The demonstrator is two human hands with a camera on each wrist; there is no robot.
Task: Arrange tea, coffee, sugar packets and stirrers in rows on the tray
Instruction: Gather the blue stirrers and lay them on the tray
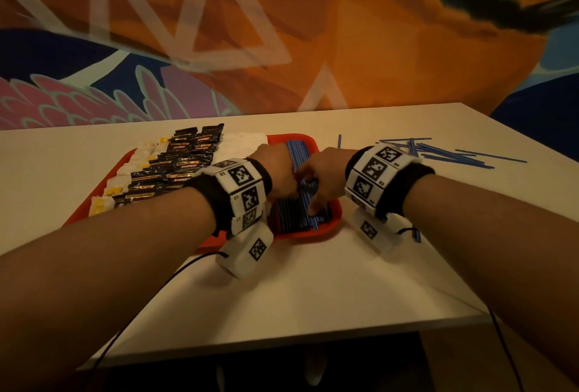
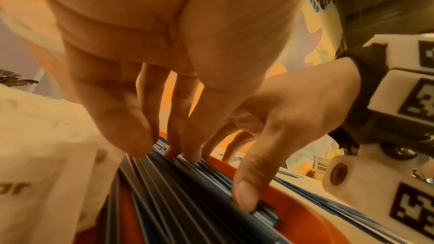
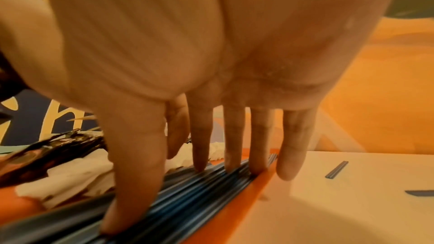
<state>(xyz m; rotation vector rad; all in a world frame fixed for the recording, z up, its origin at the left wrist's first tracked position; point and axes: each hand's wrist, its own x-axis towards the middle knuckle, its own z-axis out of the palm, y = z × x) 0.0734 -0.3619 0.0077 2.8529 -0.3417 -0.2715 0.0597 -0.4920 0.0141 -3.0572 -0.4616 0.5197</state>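
Note:
A red tray (image 1: 313, 233) holds rows: yellow-and-white tea packets (image 1: 103, 203) at the left, black coffee packets (image 1: 175, 166), white sugar packets (image 1: 241, 144), then blue stirrers (image 1: 296, 148) along its right side. My left hand (image 1: 279, 172) and right hand (image 1: 319, 178) are both over the stirrers. In the left wrist view, my left hand (image 2: 140, 144) touches the stirrers (image 2: 187, 201) with straight fingers. The right thumb (image 2: 246, 192) presses on them near the tray rim (image 2: 305, 216). In the right wrist view, my right hand (image 3: 211, 155) has straight fingers, tips on the stirrers (image 3: 187, 192).
Several loose blue stirrers (image 1: 438, 153) lie scattered on the white table to the right of the tray. One stirrer (image 1: 339, 141) lies just beyond the tray's far right corner, another (image 1: 417, 235) by my right wrist. A painted wall stands behind the table.

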